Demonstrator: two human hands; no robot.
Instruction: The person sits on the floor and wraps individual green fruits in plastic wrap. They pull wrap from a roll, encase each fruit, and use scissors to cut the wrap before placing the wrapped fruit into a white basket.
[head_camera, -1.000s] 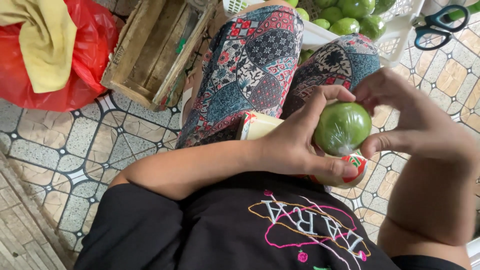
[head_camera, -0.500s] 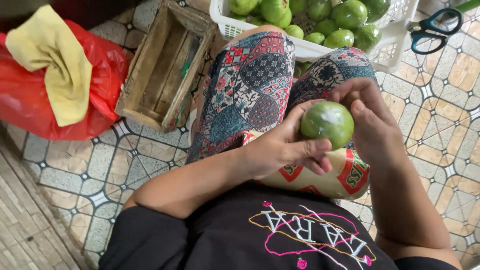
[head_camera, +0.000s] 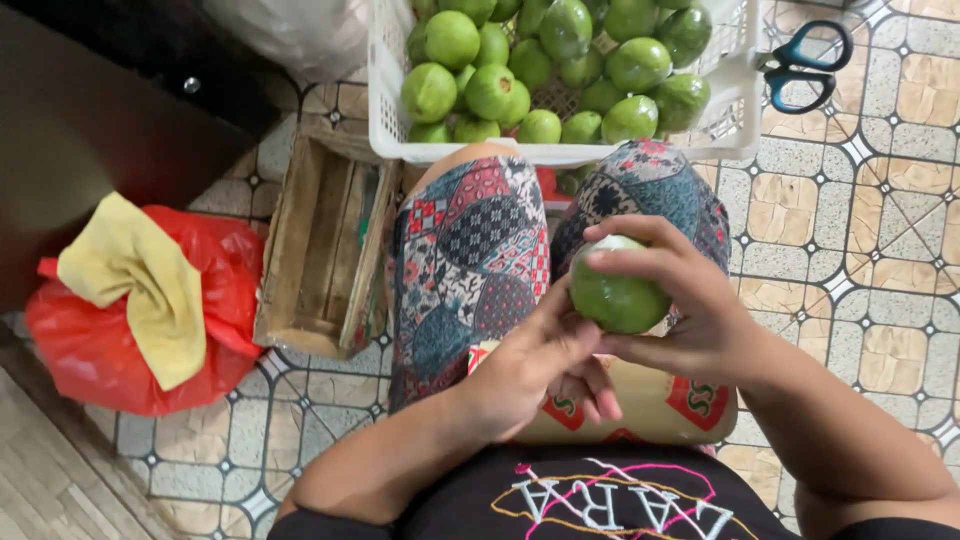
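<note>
1. We saw a round, smooth green fruit (head_camera: 617, 293) held above the person's lap, just over the knees in patterned red, blue and black trousers (head_camera: 470, 250).
2. The right hand (head_camera: 690, 300) was closed around the fruit, its fingers (head_camera: 640, 262) curled over the top and far side and the thumb under it.
3. The left hand (head_camera: 535, 365) touched the near side of the fruit with its thumb and fingertips, the other fingers loosely bent below; it gripped the fruit only lightly, from the side.
4. Beneath both hands a tan cardboard piece with red and green printing (head_camera: 650, 405) lay across the lap.
5. Ahead of the knees stood a white plastic lattice crate (head_camera: 385, 110) filled with many more green fruits (head_camera: 490, 90) of the same kind.
6. A pair of scissors with blue-green handles (head_camera: 800, 65) lay on the patterned tile floor (head_camera: 880, 200), just beside the crate's right wall.
7. To the left of the legs sat a weathered shallow wooden box (head_camera: 320, 250), and farther left a red plastic bag (head_camera: 110, 340) with a yellow cloth (head_camera: 140, 280) draped on top.
</note>
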